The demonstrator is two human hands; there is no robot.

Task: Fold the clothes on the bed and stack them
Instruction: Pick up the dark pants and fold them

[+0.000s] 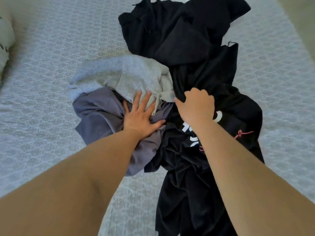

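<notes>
In the middle of the bed, both bare arms reach into a loose heap of clothes. The left hand [140, 114] lies flat with its fingers spread and straight, pressing on the place where a light grey sweatshirt [129, 75] meets a dull purple-grey garment [98, 114]; the fingertips rest on the grey cloth beside its drawstring, and the thumb points right across the purple-grey folds. The right hand [196, 104], just beside the left, is curled into a fist round a bunch of black cloth [204, 77], which rises in a taut ridge from the knuckles toward the far end of the heap. Under the right wrist and forearm lies a black shirt [180, 155] with white lettering, partly hidden by the arm, and a thin pink line of print shows on the black fabric to the right of it. Black cloth trails from there toward the near edge of the view, between the two forearms. Beyond the hands, more black clothes [179, 31] lie crumpled in a wide pile, with a cord hanging from one of them; where one black piece ends and the next begins cannot be told. None of the clothes is folded or stacked. The whole heap rests on a pale grey-blue bedspread [51, 57] with a quilted pattern. At the far left edge, a white pillow [5, 45] with small dark marks lies on the bed, well apart from the clothes.
</notes>
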